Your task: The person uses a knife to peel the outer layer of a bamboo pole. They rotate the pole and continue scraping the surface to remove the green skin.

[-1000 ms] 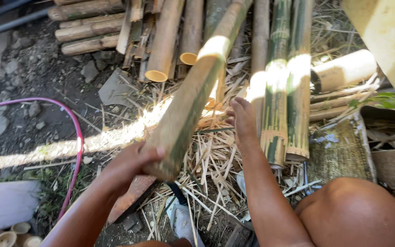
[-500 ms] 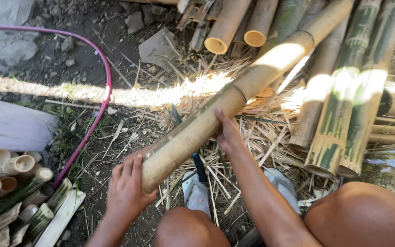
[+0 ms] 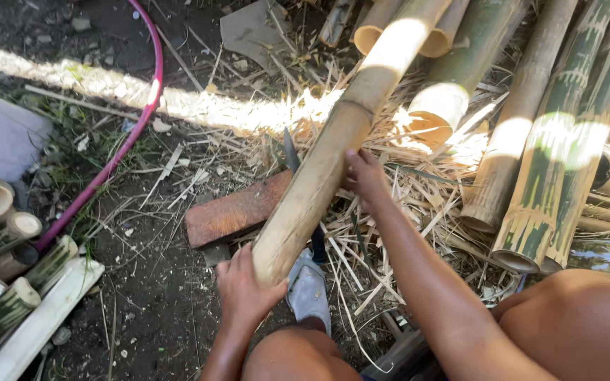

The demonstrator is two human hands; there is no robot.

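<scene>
One long bamboo pole (image 3: 333, 159), left hand (image 3: 245, 289) gripping its cut end, right hand (image 3: 365, 176) closed on its middle, one red brick (image 3: 238, 208) beneath, one pink hose (image 3: 118, 152)

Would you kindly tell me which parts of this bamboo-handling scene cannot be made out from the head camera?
- Long tan bamboo pole: its far end is cut off by the top edge of the head view.
- Dark blade: mostly hidden behind the pole; its handle cannot be seen.
- Left hand: fingers wrap under the pole's end, out of sight.
- Right hand: fingertips hidden behind the pole.
- Pink hose: both ends unseen.
</scene>
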